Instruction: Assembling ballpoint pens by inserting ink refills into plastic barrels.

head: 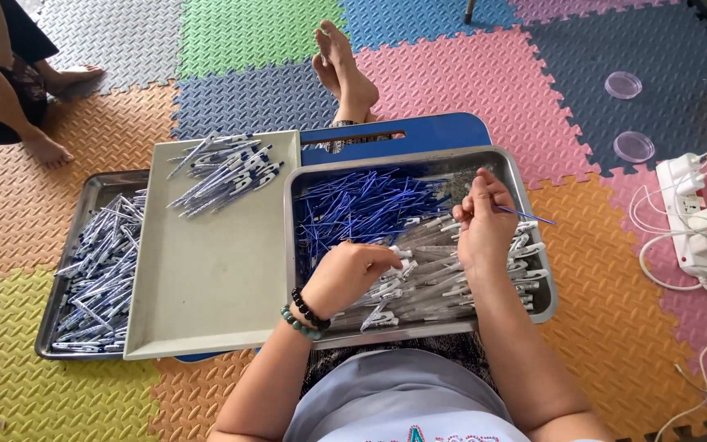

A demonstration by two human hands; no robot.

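A metal tray [536,221] on my lap holds a heap of thin blue pen refills [362,205] at the back and a pile of clear pen barrels [435,286] at the front. My right hand [482,225] pinches one blue refill [527,215] that sticks out to the right. My left hand [352,274] rests on the barrels, fingers curled around one clear barrel [401,255]. Bead bracelets circle my left wrist.
A pale tray [214,278] to the left carries a few finished pens [227,172]. Under it, a metal tray [96,192] holds many pens. Another person's legs [18,90] are at top left. A power strip [685,217] with cables lies right, beside two clear lids [633,146].
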